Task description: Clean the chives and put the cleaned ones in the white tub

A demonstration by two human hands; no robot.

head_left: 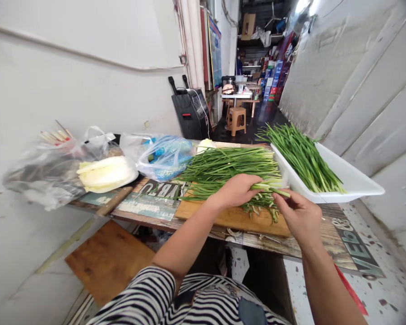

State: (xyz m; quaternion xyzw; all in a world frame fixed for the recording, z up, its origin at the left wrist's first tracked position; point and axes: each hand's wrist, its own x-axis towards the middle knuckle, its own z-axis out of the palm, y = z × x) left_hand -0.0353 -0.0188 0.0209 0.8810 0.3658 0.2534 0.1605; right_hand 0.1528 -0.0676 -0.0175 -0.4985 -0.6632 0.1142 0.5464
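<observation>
My left hand [238,192] is closed round a small bunch of garlic chives [262,186], their pale stem ends pointing right. At those ends my right hand [301,214] pinches, thumb and fingers together on the stems. Beneath both hands lies a wooden cutting board [206,215] with short trimmings [264,205] scattered near its front. Just beyond, a thick pile of chives [230,161] is spread sideways across the table. To the right, a white plastic tub [362,180] holds another heap of chives [301,155], leaves overhanging its far left rim.
Left on the table [149,205] are a knife with a wooden handle [115,201], a halved napa cabbage [106,174] and plastic bags [165,155]. A black speaker [191,113] stands behind. Farther back are a brown stool [237,119] and stacked boxes.
</observation>
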